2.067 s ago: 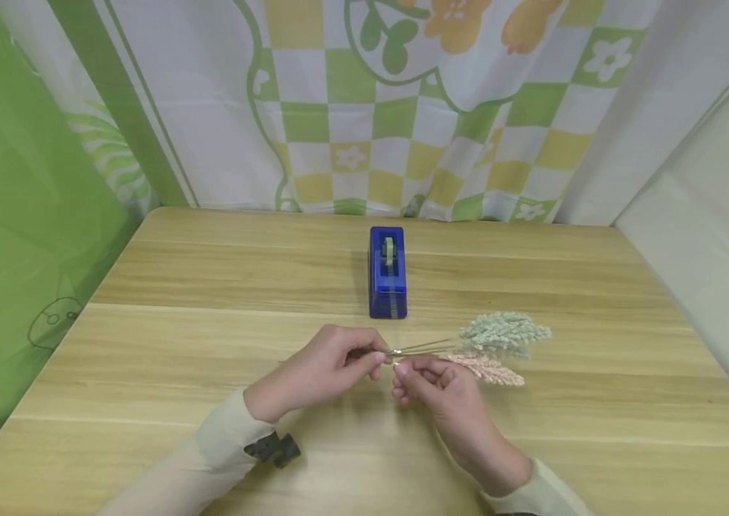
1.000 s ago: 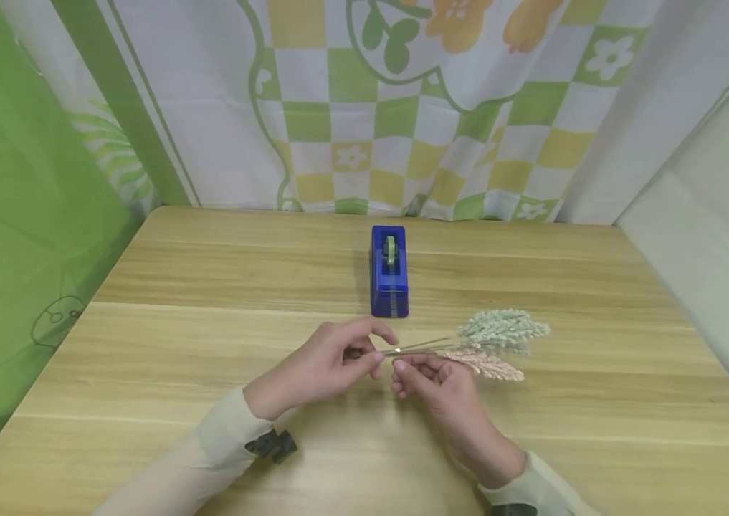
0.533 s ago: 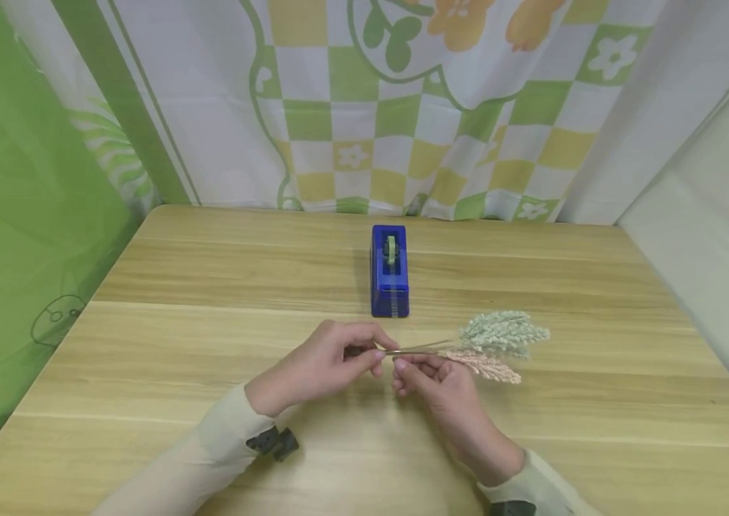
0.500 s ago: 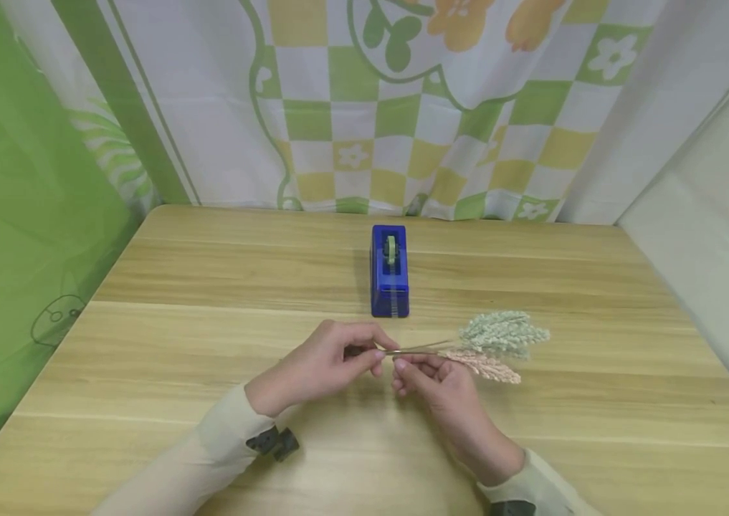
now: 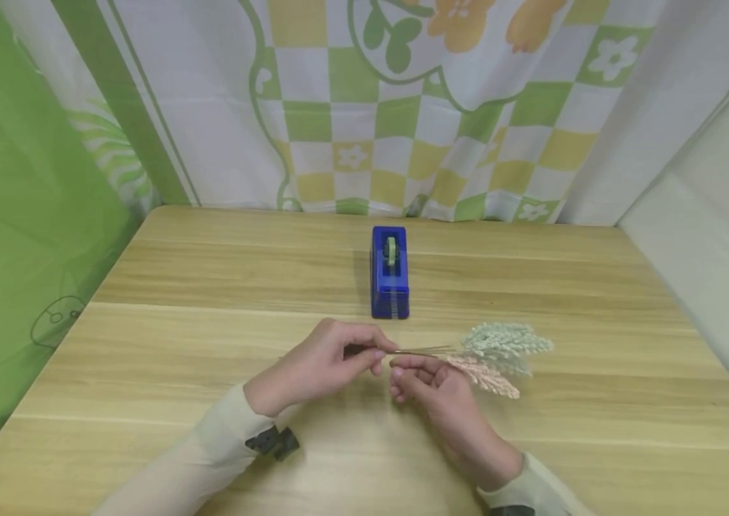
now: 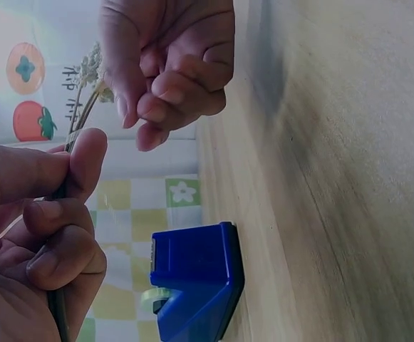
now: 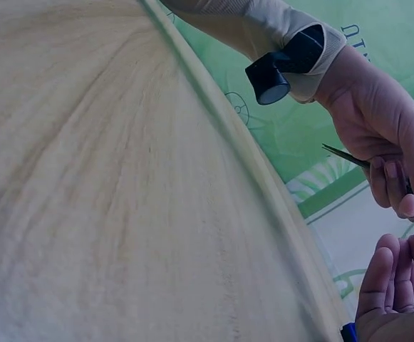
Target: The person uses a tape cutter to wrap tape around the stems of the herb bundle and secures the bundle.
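Observation:
My left hand (image 5: 322, 365) pinches the thin brown stems (image 5: 425, 351) of a small bunch of flower sprigs between thumb and fingers. Their pale green heads (image 5: 506, 340) and a pink head (image 5: 485, 376) point right. In the right wrist view, the cut stem ends (image 7: 343, 153) stick out behind the left hand. Close to the stems, my right hand (image 5: 441, 401) has its fingers curled and its thumb near the index fingertip. I cannot tell whether it pinches something thin. A shiny clear band, like tape, circles the stems (image 6: 80, 121) in the left wrist view.
A blue tape dispenser (image 5: 390, 276) with a small roll stands on the wooden table (image 5: 209, 272) beyond the hands. Behind the table hangs a checked curtain (image 5: 403, 129). A green cloth (image 5: 9, 215) is at the left.
The green and pink heads have turned and dipped slightly toward me as the left fingers shift on the stems. The bright spot on the stems is now mostly covered. The right hand barely moves.

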`<state>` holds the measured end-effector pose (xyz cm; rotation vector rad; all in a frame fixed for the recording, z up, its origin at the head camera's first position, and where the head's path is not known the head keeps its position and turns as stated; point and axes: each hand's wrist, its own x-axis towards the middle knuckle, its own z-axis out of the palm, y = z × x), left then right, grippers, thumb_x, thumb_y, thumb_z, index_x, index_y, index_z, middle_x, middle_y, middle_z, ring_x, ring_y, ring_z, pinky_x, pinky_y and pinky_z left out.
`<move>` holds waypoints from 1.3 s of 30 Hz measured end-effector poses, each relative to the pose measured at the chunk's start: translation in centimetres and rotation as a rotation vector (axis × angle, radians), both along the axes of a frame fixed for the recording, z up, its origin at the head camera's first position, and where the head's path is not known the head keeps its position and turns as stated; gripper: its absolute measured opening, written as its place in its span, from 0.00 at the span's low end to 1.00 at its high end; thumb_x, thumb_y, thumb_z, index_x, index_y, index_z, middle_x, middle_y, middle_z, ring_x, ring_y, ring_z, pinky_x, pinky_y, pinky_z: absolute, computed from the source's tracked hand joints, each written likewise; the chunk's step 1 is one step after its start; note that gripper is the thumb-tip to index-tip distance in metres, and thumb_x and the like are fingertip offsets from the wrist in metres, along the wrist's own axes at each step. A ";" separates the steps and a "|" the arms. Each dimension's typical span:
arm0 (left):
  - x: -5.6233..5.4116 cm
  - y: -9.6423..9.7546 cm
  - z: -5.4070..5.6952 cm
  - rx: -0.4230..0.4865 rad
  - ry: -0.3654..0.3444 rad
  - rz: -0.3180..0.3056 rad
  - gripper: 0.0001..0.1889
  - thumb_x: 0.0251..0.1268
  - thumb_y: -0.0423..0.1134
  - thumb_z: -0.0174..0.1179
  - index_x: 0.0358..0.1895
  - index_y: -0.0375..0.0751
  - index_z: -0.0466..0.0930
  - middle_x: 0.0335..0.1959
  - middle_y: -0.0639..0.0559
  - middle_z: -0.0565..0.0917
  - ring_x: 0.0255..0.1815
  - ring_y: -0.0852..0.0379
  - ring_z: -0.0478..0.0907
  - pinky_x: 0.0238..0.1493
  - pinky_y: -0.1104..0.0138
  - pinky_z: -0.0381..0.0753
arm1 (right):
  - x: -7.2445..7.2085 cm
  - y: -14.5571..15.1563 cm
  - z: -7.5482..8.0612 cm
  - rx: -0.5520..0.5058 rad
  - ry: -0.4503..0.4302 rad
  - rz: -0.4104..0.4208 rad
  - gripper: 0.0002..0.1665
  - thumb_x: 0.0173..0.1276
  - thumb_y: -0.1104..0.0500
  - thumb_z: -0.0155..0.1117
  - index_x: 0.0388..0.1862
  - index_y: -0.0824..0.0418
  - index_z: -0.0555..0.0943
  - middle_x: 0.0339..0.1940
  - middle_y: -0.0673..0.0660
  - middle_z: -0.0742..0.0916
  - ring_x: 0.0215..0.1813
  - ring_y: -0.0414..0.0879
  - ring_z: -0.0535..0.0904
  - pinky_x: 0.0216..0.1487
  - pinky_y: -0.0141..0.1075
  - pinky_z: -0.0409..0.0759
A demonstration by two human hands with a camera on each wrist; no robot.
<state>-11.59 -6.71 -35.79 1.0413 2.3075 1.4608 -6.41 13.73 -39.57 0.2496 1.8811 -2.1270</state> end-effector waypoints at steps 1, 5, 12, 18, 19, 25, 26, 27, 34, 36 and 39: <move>0.0 0.0 0.0 -0.002 0.002 0.001 0.10 0.74 0.26 0.58 0.49 0.35 0.88 0.30 0.49 0.89 0.34 0.50 0.85 0.33 0.73 0.81 | 0.0 0.0 -0.1 -0.003 -0.006 0.005 0.21 0.72 0.70 0.64 0.60 0.79 0.75 0.37 0.52 0.89 0.37 0.40 0.86 0.45 0.30 0.86; -0.1 -0.1 0.1 -0.008 0.001 0.001 0.10 0.74 0.26 0.58 0.49 0.35 0.88 0.30 0.49 0.88 0.33 0.51 0.84 0.33 0.73 0.81 | 0.2 0.2 -0.2 0.009 -0.004 0.067 0.20 0.71 0.68 0.65 0.58 0.77 0.76 0.38 0.54 0.90 0.38 0.41 0.85 0.46 0.30 0.86; -0.1 -0.2 -0.2 -0.021 0.017 -0.007 0.10 0.75 0.27 0.58 0.50 0.37 0.88 0.30 0.50 0.88 0.32 0.56 0.84 0.34 0.73 0.82 | 1.0 1.3 -0.1 0.119 0.039 0.411 0.20 0.73 0.62 0.67 0.53 0.78 0.79 0.36 0.53 0.89 0.38 0.40 0.85 0.45 0.30 0.87; -0.2 -0.1 -0.3 -0.033 0.000 -0.020 0.10 0.76 0.29 0.58 0.50 0.38 0.88 0.30 0.49 0.88 0.30 0.55 0.81 0.29 0.75 0.74 | 1.5 2.2 1.3 0.167 0.241 0.583 0.17 0.76 0.60 0.65 0.48 0.77 0.82 0.34 0.64 0.89 0.36 0.37 0.87 0.44 0.35 0.90; -0.2 -0.1 -0.3 -0.037 -0.003 -0.024 0.10 0.76 0.29 0.58 0.50 0.37 0.88 0.30 0.48 0.88 0.29 0.55 0.80 0.29 0.75 0.74 | 1.5 2.4 1.8 0.188 0.305 0.587 0.15 0.77 0.61 0.64 0.47 0.75 0.83 0.34 0.66 0.89 0.36 0.37 0.87 0.43 0.36 0.90; -0.2 -0.2 -0.3 -0.044 0.002 -0.033 0.10 0.76 0.28 0.58 0.50 0.36 0.88 0.30 0.47 0.88 0.27 0.60 0.78 0.27 0.74 0.74 | 1.0 2.9 4.5 0.397 0.829 0.430 0.05 0.72 0.68 0.67 0.43 0.62 0.86 0.32 0.54 0.90 0.35 0.35 0.84 0.39 0.32 0.87; -0.2 -0.2 -0.3 -0.044 0.005 -0.032 0.10 0.76 0.28 0.58 0.50 0.37 0.88 0.30 0.48 0.89 0.27 0.62 0.77 0.28 0.74 0.74 | 0.8 2.9 4.9 0.454 0.926 0.387 0.05 0.72 0.68 0.67 0.44 0.60 0.86 0.33 0.52 0.90 0.36 0.35 0.84 0.40 0.30 0.86; -0.2 -0.2 -0.3 -0.044 0.009 -0.032 0.10 0.76 0.28 0.58 0.50 0.37 0.88 0.30 0.48 0.89 0.27 0.64 0.77 0.29 0.74 0.74 | 0.5 3.0 5.2 0.524 1.023 0.341 0.05 0.72 0.67 0.68 0.44 0.59 0.86 0.34 0.51 0.90 0.36 0.36 0.84 0.41 0.29 0.85; -0.2 -0.2 -0.3 -0.022 0.030 -0.038 0.09 0.77 0.28 0.57 0.48 0.37 0.88 0.30 0.46 0.89 0.31 0.59 0.83 0.34 0.74 0.78 | -1.5 3.1 6.0 0.956 1.292 0.268 0.13 0.67 0.62 0.75 0.49 0.60 0.84 0.43 0.51 0.90 0.44 0.43 0.87 0.47 0.31 0.86; -0.2 -0.2 -0.3 -0.015 0.035 -0.034 0.09 0.76 0.27 0.57 0.47 0.36 0.88 0.30 0.45 0.89 0.33 0.57 0.84 0.37 0.74 0.81 | -1.9 2.9 5.8 1.058 1.298 0.294 0.17 0.61 0.63 0.79 0.48 0.61 0.85 0.42 0.52 0.90 0.43 0.43 0.87 0.44 0.33 0.88; -0.2 -0.2 -0.3 -0.013 0.039 -0.028 0.09 0.76 0.27 0.57 0.47 0.36 0.88 0.30 0.45 0.89 0.34 0.56 0.85 0.40 0.74 0.82 | -2.3 2.6 5.3 1.153 1.305 0.322 0.17 0.60 0.61 0.80 0.46 0.63 0.86 0.38 0.53 0.90 0.39 0.43 0.87 0.39 0.33 0.87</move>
